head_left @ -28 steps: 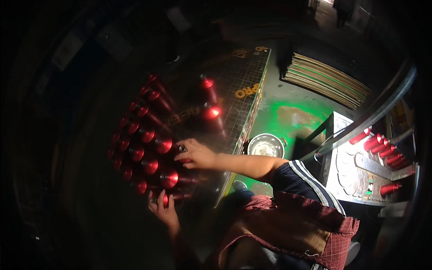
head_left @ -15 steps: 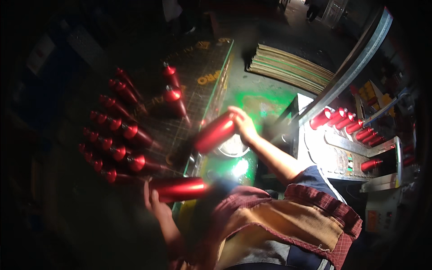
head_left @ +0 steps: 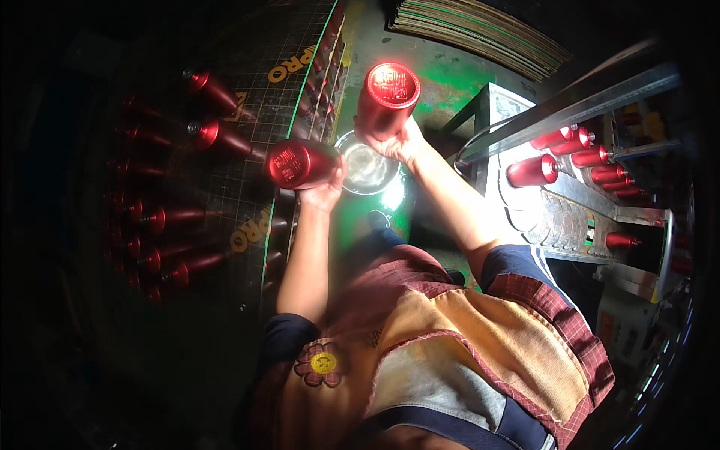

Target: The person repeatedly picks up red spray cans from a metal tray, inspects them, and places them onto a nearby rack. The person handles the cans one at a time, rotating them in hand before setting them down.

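Left bottle (head_left: 294,165) is in our left hand (head_left: 324,192), fingers wrapped round its side, stamped base tipped toward us. Right bottle (head_left: 385,106) is in our right hand (head_left: 399,142), fingers closed round the end away from us, base up too. We've got them in midair, apart, between a dark table (head_left: 259,184) with more bottles (head_left: 220,139) and a bright bench (head_left: 501,101). Basin (head_left: 366,174) sits below.
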Action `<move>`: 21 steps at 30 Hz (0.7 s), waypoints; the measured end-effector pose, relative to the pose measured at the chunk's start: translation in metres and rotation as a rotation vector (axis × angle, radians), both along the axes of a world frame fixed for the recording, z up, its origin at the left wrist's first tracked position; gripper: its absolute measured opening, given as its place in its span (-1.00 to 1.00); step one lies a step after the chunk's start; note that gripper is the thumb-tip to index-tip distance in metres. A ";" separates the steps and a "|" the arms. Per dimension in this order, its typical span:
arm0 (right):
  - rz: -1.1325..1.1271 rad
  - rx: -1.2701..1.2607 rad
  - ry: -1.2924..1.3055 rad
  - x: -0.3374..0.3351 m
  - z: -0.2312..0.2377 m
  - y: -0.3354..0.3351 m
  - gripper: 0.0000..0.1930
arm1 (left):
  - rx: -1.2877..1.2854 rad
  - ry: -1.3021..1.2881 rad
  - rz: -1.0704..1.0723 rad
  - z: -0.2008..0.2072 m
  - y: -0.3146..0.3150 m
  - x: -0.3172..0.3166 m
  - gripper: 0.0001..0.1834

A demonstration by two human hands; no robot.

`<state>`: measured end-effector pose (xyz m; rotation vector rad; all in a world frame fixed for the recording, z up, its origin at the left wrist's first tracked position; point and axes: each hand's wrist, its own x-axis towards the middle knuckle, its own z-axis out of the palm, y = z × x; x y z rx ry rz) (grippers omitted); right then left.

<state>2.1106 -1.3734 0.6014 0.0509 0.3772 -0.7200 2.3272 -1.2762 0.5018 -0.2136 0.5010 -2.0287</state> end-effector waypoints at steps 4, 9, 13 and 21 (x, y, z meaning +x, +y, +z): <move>0.048 0.029 -0.285 -0.013 -0.011 -0.040 -0.40 | 0.034 -0.016 -0.018 0.000 -0.048 -0.012 -0.43; 0.078 0.011 -0.416 -0.016 -0.011 -0.066 -0.47 | 0.068 -0.137 0.022 0.015 -0.078 -0.025 -0.45; -0.018 0.020 -0.310 -0.018 -0.002 -0.047 -0.47 | 0.060 -0.108 0.038 0.018 -0.067 -0.035 -0.49; -0.127 -0.091 -0.291 -0.076 0.033 0.052 -0.33 | -0.148 -0.047 -0.033 -0.006 -0.032 -0.026 -0.40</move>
